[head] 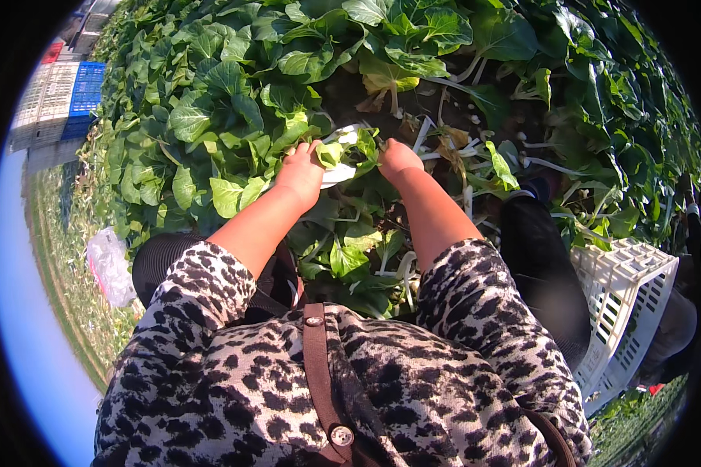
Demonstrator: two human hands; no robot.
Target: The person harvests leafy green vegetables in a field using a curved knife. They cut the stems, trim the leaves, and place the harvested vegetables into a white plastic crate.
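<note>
My left hand [301, 175] is closed around a leafy green with broad white stalks [340, 174], probably a bok choy, over the planted bed. Its pale green leaves stick out between my two hands. Just right of the plant, my right hand [398, 159] is curled with the knuckles up, close to the leaf tips. What its fingers hold, if anything, is hidden. Cut white stalks [423, 133] and a yellowed leaf [454, 139] lie on the dark soil beyond my right hand.
Dense leafy greens [222, 87] stand ahead and to both sides. A white plastic crate [619, 274] sits tilted by my right leg [540, 257], with a person [675, 327] behind it. At left are a clear plastic bag [111, 265] and stacked white and blue crates [86, 90].
</note>
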